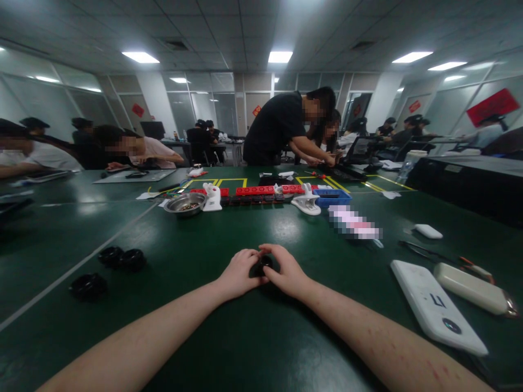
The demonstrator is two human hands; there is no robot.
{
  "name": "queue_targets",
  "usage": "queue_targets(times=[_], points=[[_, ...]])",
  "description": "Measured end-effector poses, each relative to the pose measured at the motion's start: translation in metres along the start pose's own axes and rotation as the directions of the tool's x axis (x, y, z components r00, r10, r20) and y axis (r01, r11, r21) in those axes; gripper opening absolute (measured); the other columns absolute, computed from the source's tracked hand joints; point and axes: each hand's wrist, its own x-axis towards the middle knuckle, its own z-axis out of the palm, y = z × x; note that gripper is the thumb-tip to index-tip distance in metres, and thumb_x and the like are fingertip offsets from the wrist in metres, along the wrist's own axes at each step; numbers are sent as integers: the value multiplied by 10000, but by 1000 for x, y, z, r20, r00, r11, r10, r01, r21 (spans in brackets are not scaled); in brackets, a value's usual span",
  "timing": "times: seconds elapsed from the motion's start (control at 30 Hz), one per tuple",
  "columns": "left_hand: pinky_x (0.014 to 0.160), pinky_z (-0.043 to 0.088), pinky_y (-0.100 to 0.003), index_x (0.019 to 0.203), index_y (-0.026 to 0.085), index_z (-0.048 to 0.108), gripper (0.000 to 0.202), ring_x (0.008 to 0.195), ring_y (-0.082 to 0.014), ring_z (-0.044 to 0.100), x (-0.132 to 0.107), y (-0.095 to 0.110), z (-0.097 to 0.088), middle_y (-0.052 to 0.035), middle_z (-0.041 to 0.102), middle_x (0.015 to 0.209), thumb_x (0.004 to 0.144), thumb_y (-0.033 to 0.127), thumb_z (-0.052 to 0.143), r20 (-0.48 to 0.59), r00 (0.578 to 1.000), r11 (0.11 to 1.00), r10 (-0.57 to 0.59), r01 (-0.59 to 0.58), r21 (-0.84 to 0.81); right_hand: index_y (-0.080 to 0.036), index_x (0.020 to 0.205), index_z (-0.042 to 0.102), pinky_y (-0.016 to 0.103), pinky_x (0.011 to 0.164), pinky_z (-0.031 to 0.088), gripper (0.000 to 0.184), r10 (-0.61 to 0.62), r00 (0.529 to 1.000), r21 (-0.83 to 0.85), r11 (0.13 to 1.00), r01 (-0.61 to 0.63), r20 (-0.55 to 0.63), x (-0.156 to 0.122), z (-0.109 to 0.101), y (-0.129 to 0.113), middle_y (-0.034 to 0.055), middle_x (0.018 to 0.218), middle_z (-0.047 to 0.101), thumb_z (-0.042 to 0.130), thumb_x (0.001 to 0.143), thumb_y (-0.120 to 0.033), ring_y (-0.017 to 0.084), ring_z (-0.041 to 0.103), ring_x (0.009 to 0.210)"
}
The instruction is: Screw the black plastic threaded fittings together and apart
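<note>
In the head view, a small black piece (pixel 266 261) sits between the two hands, low over the green table (pixel 196 337) in front of the person. It looks dark and rounded, with a faint sheen on its upper side; fingers cover much of it, so its full shape is hidden. The left hand (pixel 240 275) curls around one side, the right hand (pixel 289 273) around the other, thumbs and fingers closed about it. Three glossy black parts (pixel 87 287) lie off to the left.

Just in front of the metal bowl (pixel 183 213), green tabletop (pixel 183 245) lies open; right of it, a white clamp (pixel 211 198) and red strip (pixel 255 190) bar passage.
</note>
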Motion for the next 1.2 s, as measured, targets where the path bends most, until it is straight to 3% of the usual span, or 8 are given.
queue_targets(times=[0.17,0.3,0.43,0.67,0.77,0.9,1.13,1.2], points=[[875,374,-388,952,199,546,339,998,-238,453,0,2,-2,-58,517,1054,688,404,601,8,1000,1000,7,-8,10,-170,1022,489,360,785,419,365,66,995,-89,993,-72,-72,2,0,0,58,903,555,603,686,-256,197,508,868],[881,370,-382,1009,195,527,397,1004,-235,453,0,0,0,-64,518,1058,693,426,594,-6,1000,1000,19,-19,7,-173,1006,494,342,778,424,328,66,997,-70,995,-69,-44,3,1,3,48,887,561,573,688,-174,183,515,852],[895,359,-391,1047,197,509,439,1020,-240,446,0,-1,1,-66,518,1070,680,416,607,-4,1000,1000,12,-12,6,-192,1061,469,352,846,398,417,5,1000,-13,1000,-5,2,1,1,2,52,986,560,498,664,-71,179,503,939],[878,371,-382,924,194,554,313,994,-235,459,0,2,-1,-58,525,1044,698,408,589,-5,1000,1000,22,-22,11,-174,1006,491,362,790,418,368,54,995,-93,994,-62,-89,2,0,0,60,911,550,612,663,-228,200,508,874],[884,368,-382,975,195,541,353,996,-234,457,0,0,0,-58,524,1048,692,398,598,-4,1000,1000,25,-25,12,-176,996,490,348,787,424,336,60,997,-70,995,-64,-57,2,1,0,48,892,555,574,671,-164,186,514,858],[891,363,-388,1040,197,513,423,1006,-238,449,0,-2,1,-62,516,1070,679,394,611,-4,1000,1000,22,-22,22,-194,1082,440,358,857,397,454,12,1000,-8,1000,-13,-23,1,1,0,53,996,548,499,650,-66,181,503,946],[880,368,-381,957,194,545,342,1007,-235,447,0,-1,1,-62,512,1064,701,417,586,-4,1000,999,21,-21,26,-169,1044,468,356,802,420,404,77,992,-68,994,-84,-100,2,1,0,58,918,551,608,670,-231,195,508,879],[880,368,-381,978,198,542,356,1001,-233,451,0,-1,1,-60,513,1061,705,423,580,-5,1000,1000,23,-23,22,-173,1016,479,345,785,427,369,82,993,-63,994,-88,-87,3,2,0,44,879,558,598,668,-199,184,515,851]])
